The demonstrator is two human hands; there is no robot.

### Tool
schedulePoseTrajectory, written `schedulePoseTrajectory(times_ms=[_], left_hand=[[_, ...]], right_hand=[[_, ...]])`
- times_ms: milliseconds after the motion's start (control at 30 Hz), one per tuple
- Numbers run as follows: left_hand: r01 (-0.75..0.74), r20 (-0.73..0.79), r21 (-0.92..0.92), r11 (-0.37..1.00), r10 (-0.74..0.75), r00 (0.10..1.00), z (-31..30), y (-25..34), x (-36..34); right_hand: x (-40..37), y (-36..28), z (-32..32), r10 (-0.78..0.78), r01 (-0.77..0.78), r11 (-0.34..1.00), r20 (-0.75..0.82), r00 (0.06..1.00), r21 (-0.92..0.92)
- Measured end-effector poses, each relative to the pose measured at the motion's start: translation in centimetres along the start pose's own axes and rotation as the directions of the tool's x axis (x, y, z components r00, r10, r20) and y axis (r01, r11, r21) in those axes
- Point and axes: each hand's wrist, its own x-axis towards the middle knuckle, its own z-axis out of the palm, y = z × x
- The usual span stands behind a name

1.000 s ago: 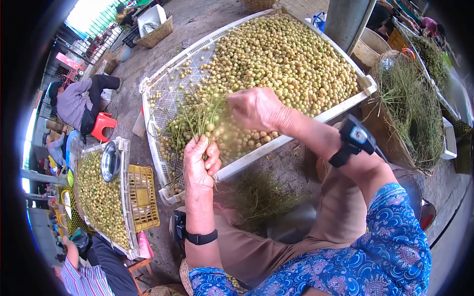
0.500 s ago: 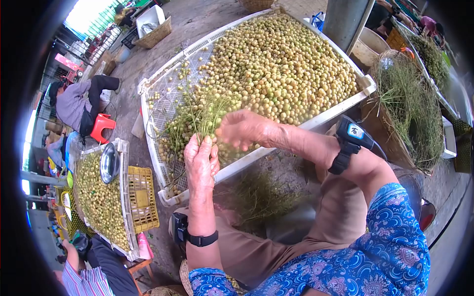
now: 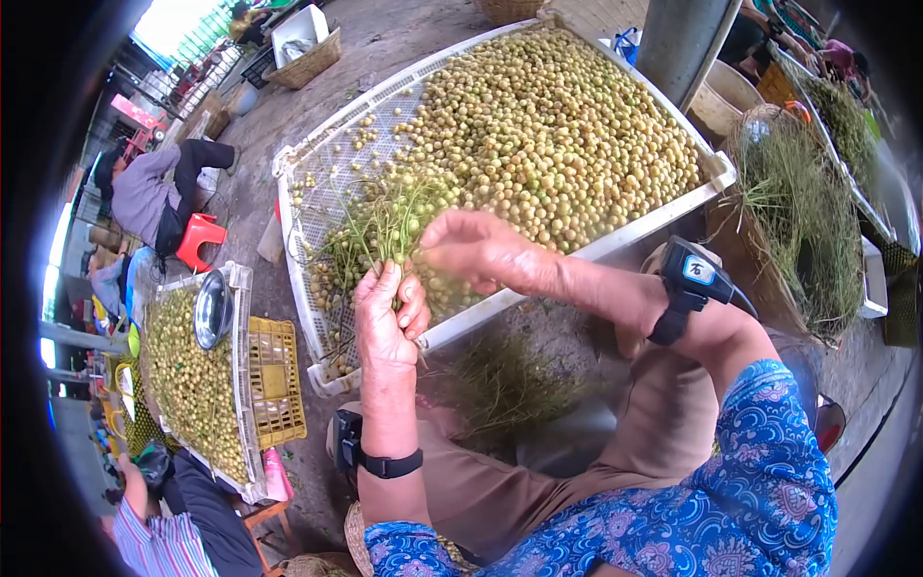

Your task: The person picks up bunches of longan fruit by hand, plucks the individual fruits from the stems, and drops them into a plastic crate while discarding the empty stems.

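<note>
My left hand (image 3: 389,313) is closed around a bunch of thin green fruit stems (image 3: 389,231), held upright over the near left corner of a white mesh tray (image 3: 298,183). A few small green fruits show at the top of the bunch. Just to the right, my right hand (image 3: 481,252) is curled, its fingertips pinched close beside the stems. It is somewhat blurred, and whatever its fingers hold is hidden. Small round yellow-green fruits (image 3: 567,125) fill most of the tray, with stemmed ones lying nearest my left hand.
Stripped stems (image 3: 514,385) lie on the floor between my legs. At right a box (image 3: 774,260) is heaped with stems (image 3: 808,212), near a metal post (image 3: 683,48). At left stand another fruit tray (image 3: 197,375) with a metal bowl (image 3: 212,310) and a yellow crate (image 3: 274,380). Other people sit further left.
The bunch of stems in my left hand tilts and looks shorter or lower. My right hand stays beside it, its fingers more curled in. My left hand has turned slightly.
</note>
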Motion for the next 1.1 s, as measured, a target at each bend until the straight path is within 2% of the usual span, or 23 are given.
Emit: schedulePoseTrajectory(times_ms=[67,100,167,200,267,333,400,433,467,500,533,567,667,700,733,767,833,867,900,933,1000,1067,1100], left_hand=[[0.001,-0.019,-0.010,1.000,-0.001,1.000,0.5,-0.5,0.1],[0.009,-0.014,0.004,1.000,-0.009,1.000,0.7,-0.8,0.0],[0.018,0.004,0.029,0.999,-0.018,1.000,0.5,-1.2,0.1],[0.017,0.006,0.032,0.999,-0.017,1.000,0.5,-1.1,0.2],[0.036,-0.005,0.005,0.999,-0.036,0.999,0.4,-1.0,0.2],[0.074,-0.002,0.000,0.997,-0.074,0.997,0.5,-0.8,0.0],[0.108,0.002,-0.009,0.994,-0.108,0.994,0.2,-0.6,-0.1],[0.089,0.034,-0.025,0.996,-0.088,0.996,-0.1,-0.5,0.0],[0.070,0.066,-0.044,0.997,-0.067,0.996,-0.3,-0.5,0.0],[0.057,0.037,-0.042,0.997,-0.055,0.998,-0.3,-0.3,0.0],[0.055,0.038,-0.048,0.997,-0.053,0.998,-0.4,-0.1,0.0],[0.058,0.061,-0.063,0.996,-0.054,0.997,-0.5,0.0,0.0],[0.063,0.090,-0.079,0.995,-0.056,0.994,-0.9,0.1,0.1],[0.081,0.133,-0.140,0.987,-0.062,0.989,-1.1,0.3,0.2],[0.100,0.176,-0.197,0.975,-0.065,0.982,-1.2,0.4,0.3],[0.121,0.208,-0.225,0.967,-0.073,0.975,-1.3,0.6,0.3],[0.130,0.240,-0.246,0.960,-0.069,0.968,-1.6,0.8,0.3],[0.137,0.268,-0.286,0.948,-0.058,0.962,-1.7,0.7,0.3],[0.145,0.240,-0.289,0.946,-0.074,0.968,-1.8,0.8,0.4],[0.153,0.247,-0.276,0.949,-0.084,0.965,-1.8,0.8,0.4],[0.122,0.317,-0.307,0.944,-0.019,0.948,-2.0,0.7,0.4],[0.115,0.311,-0.319,0.941,-0.011,0.950,-2.1,0.7,0.2],[0.109,0.292,-0.333,0.937,-0.007,0.956,-2.0,0.7,0.1]], right_hand=[[1.2,2.1,0.3,-0.269,0.260,0.954,-0.047,0.962,-0.147],[1.1,1.9,0.1,-0.273,0.263,0.954,-0.052,0.961,-0.148],[0.8,1.5,-0.3,-0.429,0.363,0.653,0.071,0.901,-0.664],[0.8,1.4,-0.5,-0.432,0.365,0.654,0.069,0.899,-0.663],[1.0,1.0,-1.2,-0.458,0.470,0.329,0.297,0.838,-0.819],[1.0,0.5,-1.9,-0.413,0.490,0.361,0.335,0.847,-0.794],[1.1,0.1,-2.9,-0.181,0.295,0.849,0.283,0.942,-0.439],[1.2,-0.1,-3.7,-0.097,0.159,0.961,0.267,0.959,-0.225],[1.1,-0.3,-4.6,-0.094,0.158,0.961,0.267,0.959,-0.227],[0.7,-1.1,-5.2,-0.103,0.061,0.989,0.321,0.941,0.136],[0.4,-1.6,-5.4,-0.130,-0.064,0.879,0.366,0.921,0.473],[0.0,-1.6,-5.1,-0.091,-0.043,0.845,0.223,0.971,0.533],[0.3,-1.6,-5.1,0.122,-0.117,0.933,0.008,0.993,0.340],[0.5,-1.1,-5.1,0.134,-0.110,0.979,-0.135,0.982,0.174],[0.7,-0.9,-5.3,0.128,-0.101,0.978,-0.139,0.982,0.184],[1.0,-0.8,-5.6,0.107,-0.123,0.991,-0.240,0.965,-0.053],[2.2,-0.3,-6.7,-0.090,-0.163,0.815,-0.400,0.912,-0.556],[2.2,0.3,-7.0,-0.094,-0.160,0.824,-0.410,0.907,-0.544],[1.8,0.6,-7.0,-0.523,-0.114,0.428,-0.349,0.778,-0.896],[1.6,0.7,-7.1,-0.805,-0.218,-0.091,-0.057,0.591,-0.972],[1.5,0.3,-7.1,-0.789,-0.205,-0.065,-0.075,0.610,-0.977],[1.7,-0.3,-6.6,-0.511,0.078,0.555,-0.265,0.818,-0.828],[1.7,-0.4,-6.3,-0.479,0.142,0.690,-0.301,0.824,-0.710]])
